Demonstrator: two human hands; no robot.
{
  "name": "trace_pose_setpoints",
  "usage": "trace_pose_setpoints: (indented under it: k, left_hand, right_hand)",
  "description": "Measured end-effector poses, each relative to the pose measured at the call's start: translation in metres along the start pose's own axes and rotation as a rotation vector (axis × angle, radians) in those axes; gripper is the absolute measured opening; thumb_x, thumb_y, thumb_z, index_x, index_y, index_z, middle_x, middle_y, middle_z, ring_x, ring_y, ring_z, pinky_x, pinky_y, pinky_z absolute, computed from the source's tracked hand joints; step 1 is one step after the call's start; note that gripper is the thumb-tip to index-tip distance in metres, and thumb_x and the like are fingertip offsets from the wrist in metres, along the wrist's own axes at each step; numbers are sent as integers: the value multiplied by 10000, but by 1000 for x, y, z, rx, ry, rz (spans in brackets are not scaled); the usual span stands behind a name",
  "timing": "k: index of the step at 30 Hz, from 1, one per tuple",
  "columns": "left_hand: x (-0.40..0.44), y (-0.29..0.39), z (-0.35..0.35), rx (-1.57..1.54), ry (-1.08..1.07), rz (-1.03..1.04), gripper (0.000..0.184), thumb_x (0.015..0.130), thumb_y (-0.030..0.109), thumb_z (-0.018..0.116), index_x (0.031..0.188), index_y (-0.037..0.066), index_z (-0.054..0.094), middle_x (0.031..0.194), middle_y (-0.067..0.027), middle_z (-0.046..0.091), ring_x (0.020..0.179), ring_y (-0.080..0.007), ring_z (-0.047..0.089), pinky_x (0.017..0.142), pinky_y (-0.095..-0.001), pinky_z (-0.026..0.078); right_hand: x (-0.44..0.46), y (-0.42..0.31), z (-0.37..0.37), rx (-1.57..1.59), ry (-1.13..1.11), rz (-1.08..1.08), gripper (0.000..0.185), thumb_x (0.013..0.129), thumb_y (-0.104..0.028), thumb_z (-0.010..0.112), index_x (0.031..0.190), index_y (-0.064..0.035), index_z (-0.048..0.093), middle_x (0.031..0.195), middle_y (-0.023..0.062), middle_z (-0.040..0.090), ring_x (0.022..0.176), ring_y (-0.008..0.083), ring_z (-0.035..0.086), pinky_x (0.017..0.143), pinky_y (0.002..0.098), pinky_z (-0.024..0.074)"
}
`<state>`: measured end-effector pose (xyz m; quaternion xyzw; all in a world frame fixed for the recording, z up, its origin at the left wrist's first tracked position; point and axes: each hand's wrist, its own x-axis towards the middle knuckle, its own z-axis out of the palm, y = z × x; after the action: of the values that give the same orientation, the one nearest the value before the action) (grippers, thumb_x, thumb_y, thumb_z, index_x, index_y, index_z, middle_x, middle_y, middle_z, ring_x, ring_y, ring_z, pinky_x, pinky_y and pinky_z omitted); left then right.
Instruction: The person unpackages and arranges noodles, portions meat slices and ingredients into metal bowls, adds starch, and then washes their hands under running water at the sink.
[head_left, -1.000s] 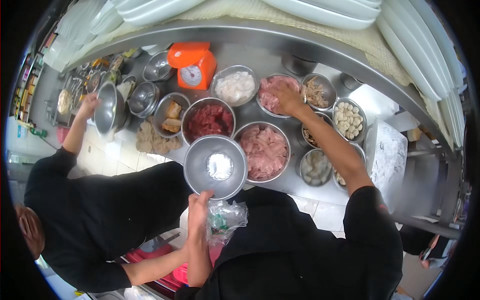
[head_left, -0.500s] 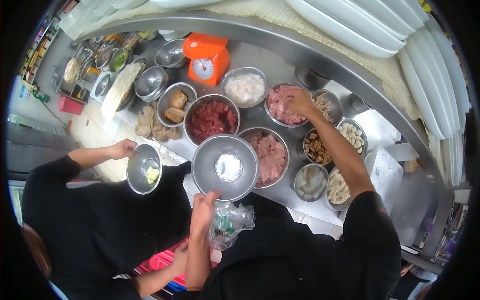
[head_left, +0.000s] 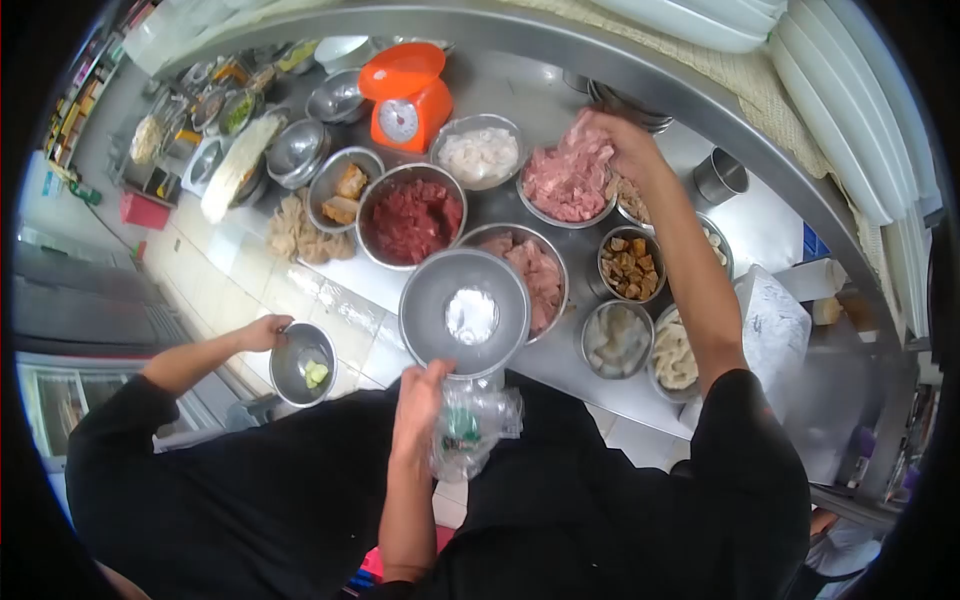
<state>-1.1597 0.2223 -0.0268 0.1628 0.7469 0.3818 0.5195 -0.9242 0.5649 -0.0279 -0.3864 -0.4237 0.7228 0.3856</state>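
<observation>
An empty steel bowl [head_left: 420, 300] is held at its near rim by my left hand [head_left: 424, 392], fingers closed. Against that hand hangs a crumpled clear plastic bag [head_left: 470, 432] with green print. My right hand [head_left: 622, 138] is closed on pale pink meat slices, lifted partly out of the bowl of pink meat [head_left: 566, 190]. Its fingertips are partly hidden by the meat. Around them stand bowls of dark red meat [head_left: 412, 222], white pieces [head_left: 480, 155] and brown chunks [head_left: 630, 266]. My steel bowl partly covers a second bowl of pink meat [head_left: 540, 280].
A co-worker's hand [head_left: 262, 333] on the left holds a bowl [head_left: 303, 375] with pale green pieces. An orange scale [head_left: 411, 105] stands at the back of the counter. White plates [head_left: 850, 140] are stacked on a shelf above. A steel cup [head_left: 720, 177] is at the right.
My right hand has risen from inside the pink meat bowl with slices in its grip. The steel bowl in my left hand has shifted right. The co-worker's bowl has moved lower.
</observation>
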Motion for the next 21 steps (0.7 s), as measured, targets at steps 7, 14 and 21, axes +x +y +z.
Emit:
trace_pose_setpoints:
  k: [7, 14, 21]
  left_hand:
    - [21, 26, 26, 13, -73, 120, 425, 727, 268, 547, 823, -146, 560, 705, -125, 551, 676, -193, 498, 630, -285, 396]
    - [30, 45, 23, 119, -163, -97, 465, 747, 326, 510, 939, -86, 609, 1121, -222, 474, 1051, -274, 458, 895, -336, 349]
    - [67, 25, -28, 174, 8, 263, 397, 732, 310, 515, 827, -47, 659, 767, -150, 608, 765, -223, 542, 752, -323, 413]
  right_hand:
    - [-93, -30, 105, -311, -479, -17, 108, 762, -33, 555, 866, -15, 577, 907, 119, 617, 742, 141, 615, 619, 260, 504]
    - [-96, -9, 133, -1100, -648, -312, 242, 746, 14, 599, 986, -17, 614, 944, 85, 622, 879, 146, 589, 806, 300, 453]
    - [-78, -23, 68, -544, 56, -327, 234, 740, 89, 588, 955, -3, 606, 832, 21, 610, 771, 85, 571, 690, 218, 463]
